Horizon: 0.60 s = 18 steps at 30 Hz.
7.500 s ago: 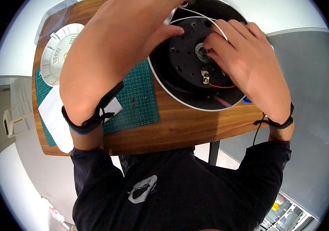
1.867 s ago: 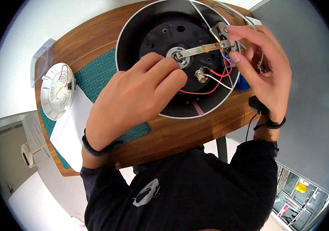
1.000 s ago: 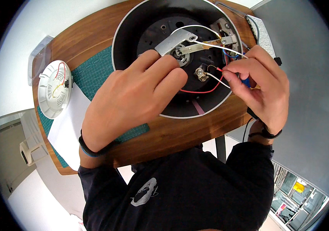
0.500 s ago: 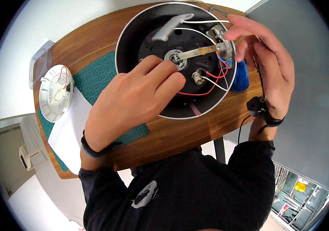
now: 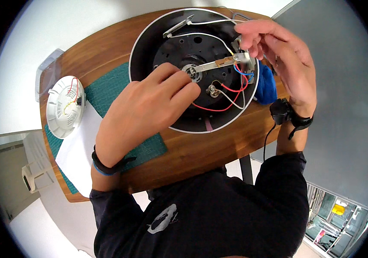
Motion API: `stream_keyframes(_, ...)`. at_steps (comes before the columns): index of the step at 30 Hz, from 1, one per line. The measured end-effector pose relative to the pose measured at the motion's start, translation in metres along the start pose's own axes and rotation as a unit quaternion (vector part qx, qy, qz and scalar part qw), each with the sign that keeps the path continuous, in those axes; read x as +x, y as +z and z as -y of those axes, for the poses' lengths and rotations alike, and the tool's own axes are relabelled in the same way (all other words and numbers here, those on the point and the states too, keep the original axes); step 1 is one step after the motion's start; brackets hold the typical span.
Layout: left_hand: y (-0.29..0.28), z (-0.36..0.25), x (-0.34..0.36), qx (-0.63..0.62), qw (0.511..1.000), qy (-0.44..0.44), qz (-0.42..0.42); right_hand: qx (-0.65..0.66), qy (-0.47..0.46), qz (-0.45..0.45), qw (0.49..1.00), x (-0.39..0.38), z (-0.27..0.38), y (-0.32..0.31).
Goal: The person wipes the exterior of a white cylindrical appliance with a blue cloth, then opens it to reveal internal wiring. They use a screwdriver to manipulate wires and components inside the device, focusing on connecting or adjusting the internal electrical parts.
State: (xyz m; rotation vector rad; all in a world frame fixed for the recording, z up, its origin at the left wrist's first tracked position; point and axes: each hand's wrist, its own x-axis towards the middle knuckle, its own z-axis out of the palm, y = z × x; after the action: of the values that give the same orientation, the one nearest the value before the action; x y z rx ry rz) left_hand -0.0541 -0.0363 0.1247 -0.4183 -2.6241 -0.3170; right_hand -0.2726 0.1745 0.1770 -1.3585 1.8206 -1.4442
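A round black pot-shaped appliance housing (image 5: 176,115) with a white rim lies with its wired inside facing up. Inside, a long metal lever (image 5: 218,64) runs from the central ring (image 5: 192,73) to a bracket by the right wall. My left hand (image 5: 149,99) reaches over the near left rim, fingers bent and closed near the ring; their tips and anything in them are hidden. Above the bracket, my right hand (image 5: 287,56) hangs over the right rim with loosely curled, partly spread fingers, holding nothing visible. A flat metal piece (image 5: 179,26) on white wires leans at the far wall.
A white vented cover (image 5: 64,109) with red and yellow wires sits at left near white paper (image 5: 78,150) and a green cutting mat (image 5: 147,150). Right of the housing lies a blue cloth-like item (image 5: 266,88). A clear tray (image 5: 48,71) stands behind the cover.
The flat metal piece, blurred before, now shows edge-on and sharper. My right hand has shifted left over the rim. The housing and lever have moved slightly; my left hand stays near the ring.
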Motion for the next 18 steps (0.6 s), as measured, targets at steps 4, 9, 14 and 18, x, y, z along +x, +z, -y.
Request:
stream_keyframes(4,-0.002,0.003,-0.002,0.015,1.000,0.008,0.017,-0.055,-0.045,0.044,0.997,0.005,0.005,0.003)
stream_keyframes(9,-0.003,0.001,-0.002,0.026,0.999,0.007,0.023,-0.082,-0.052,0.050,0.994,0.002,0.005,0.002)
stream_keyframes(14,-0.004,-0.002,-0.002,0.028,1.000,-0.001,0.013,-0.069,-0.033,0.042,0.996,-0.005,0.005,0.002)
stream_keyframes(18,-0.003,0.001,-0.003,0.013,1.000,-0.002,0.001,-0.084,-0.023,0.045,0.995,-0.007,0.010,0.004)
